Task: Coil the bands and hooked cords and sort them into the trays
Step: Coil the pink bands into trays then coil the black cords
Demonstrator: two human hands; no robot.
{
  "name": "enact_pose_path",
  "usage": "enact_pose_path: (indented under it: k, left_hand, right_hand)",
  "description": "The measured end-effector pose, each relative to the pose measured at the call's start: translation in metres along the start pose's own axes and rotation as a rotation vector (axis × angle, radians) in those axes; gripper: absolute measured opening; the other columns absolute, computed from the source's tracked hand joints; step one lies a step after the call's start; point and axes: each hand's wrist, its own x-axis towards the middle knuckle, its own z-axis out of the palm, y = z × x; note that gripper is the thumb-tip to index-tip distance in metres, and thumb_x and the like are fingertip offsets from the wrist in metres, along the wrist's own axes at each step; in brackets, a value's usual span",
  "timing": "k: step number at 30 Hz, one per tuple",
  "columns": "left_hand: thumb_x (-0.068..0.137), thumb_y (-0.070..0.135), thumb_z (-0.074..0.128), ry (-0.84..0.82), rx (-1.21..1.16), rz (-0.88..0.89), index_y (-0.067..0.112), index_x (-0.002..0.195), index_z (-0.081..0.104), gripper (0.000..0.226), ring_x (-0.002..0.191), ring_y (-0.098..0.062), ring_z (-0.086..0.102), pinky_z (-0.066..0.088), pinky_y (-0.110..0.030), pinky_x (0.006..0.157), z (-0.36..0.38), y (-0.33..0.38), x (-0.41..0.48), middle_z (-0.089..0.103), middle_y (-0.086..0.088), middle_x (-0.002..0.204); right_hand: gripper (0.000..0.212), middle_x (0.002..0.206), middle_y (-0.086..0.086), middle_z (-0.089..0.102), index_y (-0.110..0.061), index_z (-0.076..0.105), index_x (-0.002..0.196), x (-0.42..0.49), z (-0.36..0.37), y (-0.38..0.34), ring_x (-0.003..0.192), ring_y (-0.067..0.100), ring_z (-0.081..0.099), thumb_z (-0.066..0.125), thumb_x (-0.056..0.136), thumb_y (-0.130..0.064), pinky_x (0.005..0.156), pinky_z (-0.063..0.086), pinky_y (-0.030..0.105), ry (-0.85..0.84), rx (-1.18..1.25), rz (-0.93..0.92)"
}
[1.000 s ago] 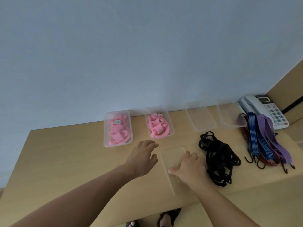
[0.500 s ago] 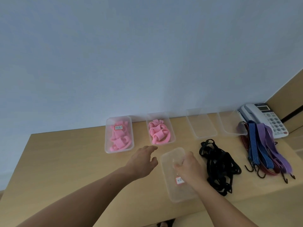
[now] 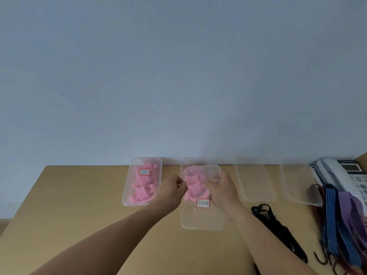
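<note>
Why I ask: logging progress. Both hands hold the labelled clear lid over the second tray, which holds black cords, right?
No: the head view shows pink bands in that second tray; the black cords lie on the table. Left hand and right hand do hold the lid.

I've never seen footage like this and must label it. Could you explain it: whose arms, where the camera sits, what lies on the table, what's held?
No machine here: a person works with bare hands, and the single camera sits on their head, looking forward and down. The right hand grips a clear labelled lid over a tray of pink bands; the left hand has curled fingers at the lid's left edge, though whether they pinch it is unclear. On the wooden table sit a second tray of pink bands, an empty tray, another empty tray, a black cord tangle, coloured hooked cords and a telephone.
</note>
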Motion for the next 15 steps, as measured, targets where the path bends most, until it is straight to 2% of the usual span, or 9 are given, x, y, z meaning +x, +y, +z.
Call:
enact_pose_path:
  k: [3,8,11,15]
  left_hand:
    - [0.094,0.023,0.053,0.086,0.006,-0.07,0.019,0.085,0.056,0.01,0.078,-0.028,0.067,0.054,-0.041,0.073,-0.003,0.005,0.023,0.07,-0.006,0.083]
    - [0.093,0.023,0.051,0.13,0.06,-0.162,0.018,0.088,0.059,0.011,0.083,-0.024,0.065,0.051,-0.034,0.073,0.001,0.005,0.056,0.068,-0.001,0.087]
    - [0.092,0.022,0.05,0.135,0.079,-0.199,0.014,0.092,0.062,0.014,0.085,-0.022,0.063,0.05,-0.033,0.074,0.009,0.003,0.067,0.068,-0.001,0.09]
    - [0.091,0.021,0.05,0.142,0.055,-0.212,0.016,0.084,0.056,0.011,0.076,-0.021,0.059,0.046,-0.033,0.067,0.018,-0.001,0.073,0.064,0.0,0.08]
  right_hand:
    - [0.03,0.1,0.001,0.061,-0.015,0.048,0.101,0.027,0.01,-0.015,0.09,0.022,0.063,0.063,0.088,-0.037,0.078,0.053,0.039,-0.038,-0.011,-0.037]
    - [0.033,0.084,-0.002,0.055,-0.012,0.043,0.099,0.067,0.021,-0.023,0.082,0.025,0.055,0.059,0.09,-0.039,0.065,0.039,0.033,-0.089,-0.19,-0.063]
    - [0.037,0.086,0.0,0.054,-0.012,0.043,0.1,0.084,0.023,-0.018,0.082,0.026,0.055,0.057,0.09,-0.044,0.065,0.038,0.032,-0.115,-0.301,-0.05]
    - [0.04,0.095,0.005,0.061,-0.014,0.043,0.102,0.094,0.023,-0.01,0.095,0.031,0.063,0.058,0.085,-0.048,0.066,0.038,0.032,-0.036,-0.414,-0.068]
